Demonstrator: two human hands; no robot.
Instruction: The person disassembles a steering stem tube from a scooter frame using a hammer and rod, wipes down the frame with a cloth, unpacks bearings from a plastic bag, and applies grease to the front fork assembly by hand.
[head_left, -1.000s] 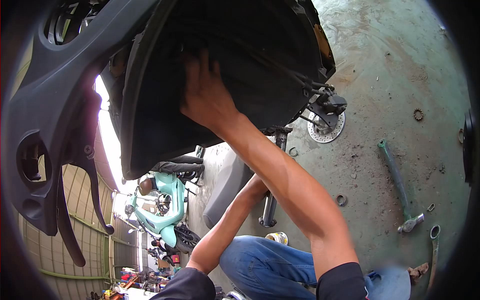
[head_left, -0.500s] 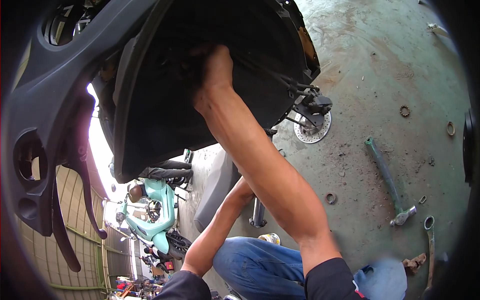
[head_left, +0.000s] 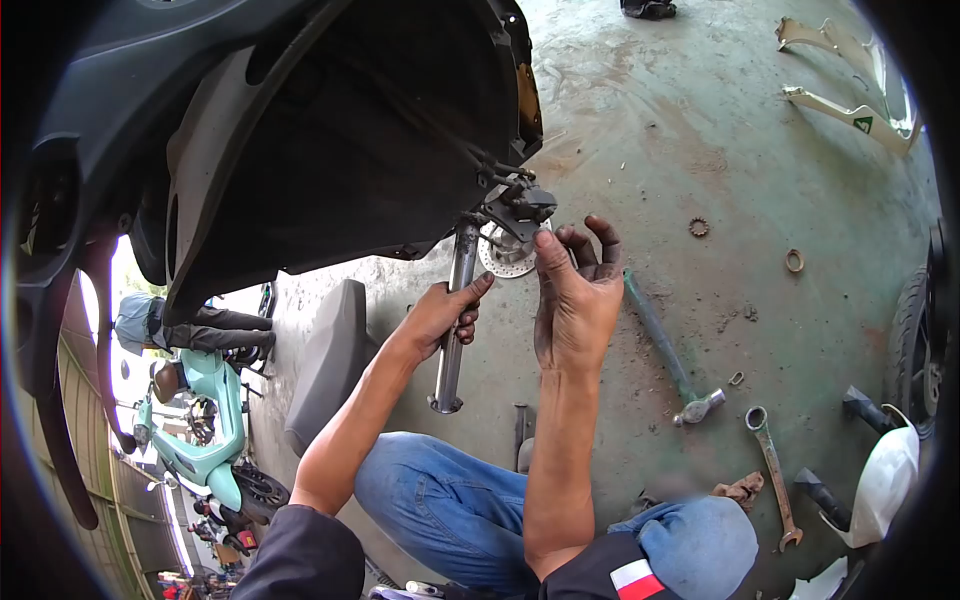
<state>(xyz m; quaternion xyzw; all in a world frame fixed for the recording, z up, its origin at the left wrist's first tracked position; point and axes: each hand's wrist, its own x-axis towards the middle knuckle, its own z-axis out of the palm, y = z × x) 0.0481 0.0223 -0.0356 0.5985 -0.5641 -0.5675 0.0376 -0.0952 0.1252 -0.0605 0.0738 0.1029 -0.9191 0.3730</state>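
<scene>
My left hand (head_left: pixel 447 318) is wrapped round a shiny metal tube (head_left: pixel 456 330), which hangs below the large black body panel (head_left: pixel 350 130). At the tube's upper end are a brake caliper (head_left: pixel 530 203) and a drilled brake disc (head_left: pixel 500 256), partly hidden by my right hand. My right hand (head_left: pixel 580 300) is raised just right of the tube, its thumb close below the caliper and its other fingers apart and bent. No object shows between those fingers, which have dark grime on them.
On the green floor lie a hammer (head_left: pixel 665 345), a ring spanner (head_left: pixel 773 475), a notched ring (head_left: pixel 699 227) and a plain ring (head_left: pixel 794 261). White body panels (head_left: pixel 880 480) and a tyre (head_left: pixel 912 330) are at right. At left are a grey seat (head_left: pixel 328 365), a mint scooter (head_left: pixel 210 410) and another person (head_left: pixel 185 325).
My right hand has come down out of the black panel's hollow and sits beside the caliper. My left hand, hidden earlier behind my right forearm, now shows on the tube. The view has shifted right.
</scene>
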